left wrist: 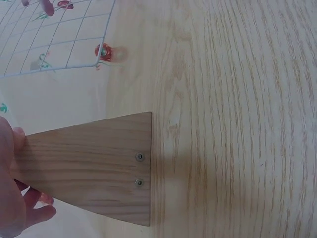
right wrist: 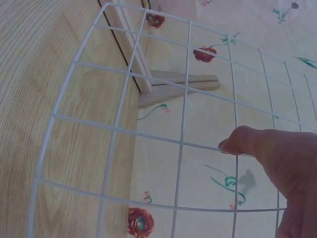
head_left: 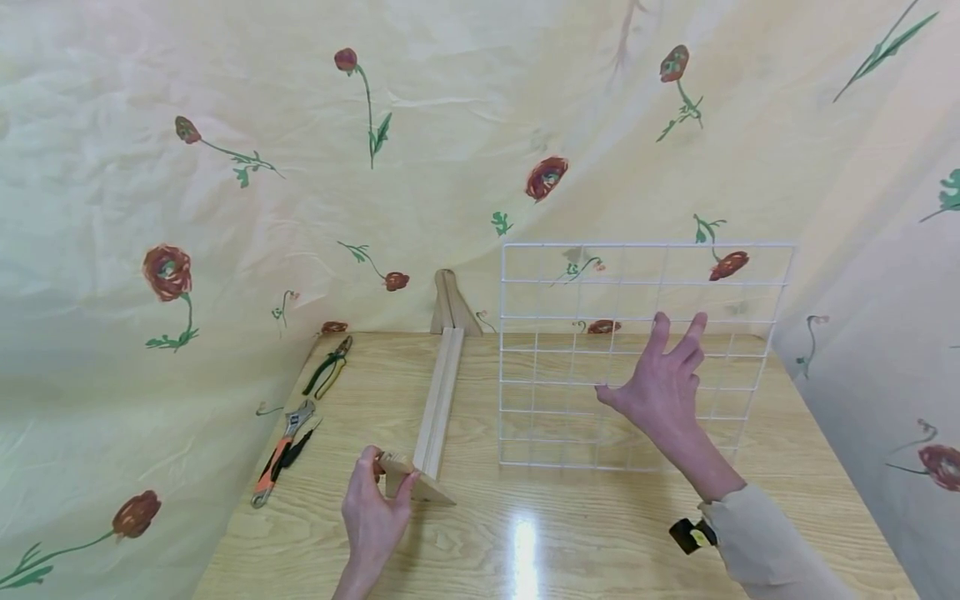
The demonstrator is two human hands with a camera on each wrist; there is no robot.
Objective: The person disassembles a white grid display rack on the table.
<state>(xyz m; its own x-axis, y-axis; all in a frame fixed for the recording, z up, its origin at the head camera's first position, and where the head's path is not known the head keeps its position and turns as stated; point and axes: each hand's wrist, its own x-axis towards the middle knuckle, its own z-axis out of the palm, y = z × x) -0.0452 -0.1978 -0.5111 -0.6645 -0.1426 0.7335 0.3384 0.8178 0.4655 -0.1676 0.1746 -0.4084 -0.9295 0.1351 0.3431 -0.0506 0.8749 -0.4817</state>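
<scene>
My left hand (head_left: pixel 377 517) grips the narrow top of the near end piece of a wooden stand (head_left: pixel 441 392). The stand has a long grooved bar between two tapered end pieces and rests on the table. Two screw heads show low on the near end piece (left wrist: pixel 94 166) in the left wrist view. To the right, my right hand (head_left: pixel 663 383) holds a white wire grid panel (head_left: pixel 501 382) upright, fingers spread across its squares. Its thumb (right wrist: pixel 242 140) presses on a wire in the right wrist view; the other fingertips are mostly hidden there.
Along the table's left edge lie pliers (head_left: pixel 330 369), an adjustable wrench (head_left: pixel 274 467) with orange grips, and a small black-handled tool (head_left: pixel 300 446). A flower-patterned cloth (head_left: pixel 450 125) hangs behind the wood-grain table (head_left: pixel 600 533) and at its sides.
</scene>
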